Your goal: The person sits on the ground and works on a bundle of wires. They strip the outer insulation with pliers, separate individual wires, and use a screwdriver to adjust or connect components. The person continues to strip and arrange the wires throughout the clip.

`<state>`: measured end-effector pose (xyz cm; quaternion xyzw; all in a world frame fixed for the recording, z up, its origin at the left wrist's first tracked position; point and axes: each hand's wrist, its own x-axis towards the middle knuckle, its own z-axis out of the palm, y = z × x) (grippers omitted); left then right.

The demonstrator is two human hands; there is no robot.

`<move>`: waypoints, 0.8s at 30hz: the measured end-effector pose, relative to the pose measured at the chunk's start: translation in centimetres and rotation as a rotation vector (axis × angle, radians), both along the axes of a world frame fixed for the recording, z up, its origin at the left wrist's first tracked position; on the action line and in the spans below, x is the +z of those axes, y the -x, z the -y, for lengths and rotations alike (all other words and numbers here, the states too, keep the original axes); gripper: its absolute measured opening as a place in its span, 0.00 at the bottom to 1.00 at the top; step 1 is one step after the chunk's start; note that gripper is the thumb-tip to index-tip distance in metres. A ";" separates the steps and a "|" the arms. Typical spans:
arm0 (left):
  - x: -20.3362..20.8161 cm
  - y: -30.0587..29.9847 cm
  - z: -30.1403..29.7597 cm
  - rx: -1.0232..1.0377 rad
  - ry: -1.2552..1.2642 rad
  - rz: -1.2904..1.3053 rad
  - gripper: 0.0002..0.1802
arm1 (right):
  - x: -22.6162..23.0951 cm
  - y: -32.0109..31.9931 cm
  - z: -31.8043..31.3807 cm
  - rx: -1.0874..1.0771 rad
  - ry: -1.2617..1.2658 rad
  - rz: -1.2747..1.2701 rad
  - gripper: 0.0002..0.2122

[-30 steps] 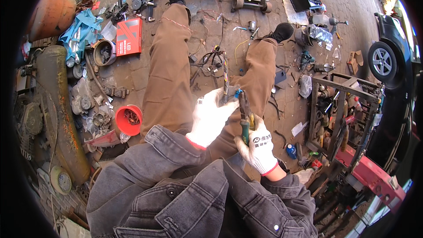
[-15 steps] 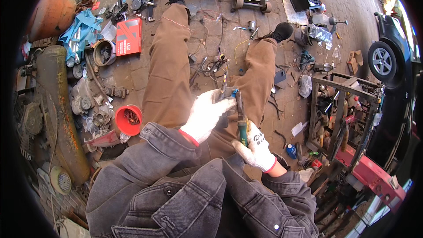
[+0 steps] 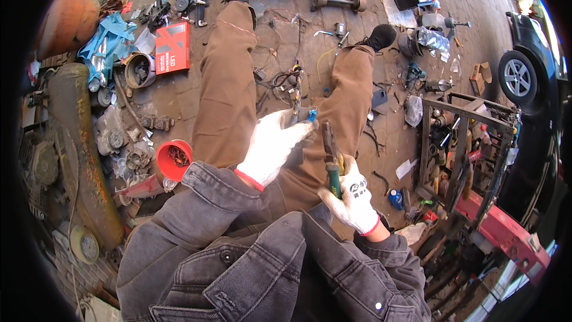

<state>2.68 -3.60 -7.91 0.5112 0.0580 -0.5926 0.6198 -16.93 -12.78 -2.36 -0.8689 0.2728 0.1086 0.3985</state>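
My left hand (image 3: 269,144), in a white work glove, is closed around a dark part with a small blue connector (image 3: 312,115) at its end. A bundle of thin coloured wires (image 3: 297,90) runs from there toward the floor between my legs. Pliers (image 3: 333,170) with green grips sit in my gloved right hand (image 3: 353,200), their rusty jaws pointing away from me. The jaws stand just right of the blue connector, apart from it. My left fingers partly hide the dark part.
A red bucket (image 3: 174,161) with copper-coloured scraps stands left of my leg, near a red box (image 3: 173,48). On the right are a rusty metal frame (image 3: 424,143), a blue bottle (image 3: 395,199) and a black car (image 3: 539,137). Loose wires and parts litter the floor.
The pliers have drawn back to the right and slightly toward me, leaving a gap from the blue connector. My left hand has shifted slightly left with its part.
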 end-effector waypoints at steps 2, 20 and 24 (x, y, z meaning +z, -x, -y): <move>-0.1 0.1 0.0 -0.028 -0.034 0.057 0.14 | -0.2 -0.6 -0.2 0.041 0.098 0.011 0.22; -1.3 2.8 0.0 -0.191 -0.170 0.861 0.20 | -1.1 -1.1 -0.9 0.048 0.270 -0.019 0.18; -2.1 4.4 -0.5 -0.125 -0.163 1.249 0.22 | -1.6 -0.8 -1.0 0.075 0.338 -0.017 0.16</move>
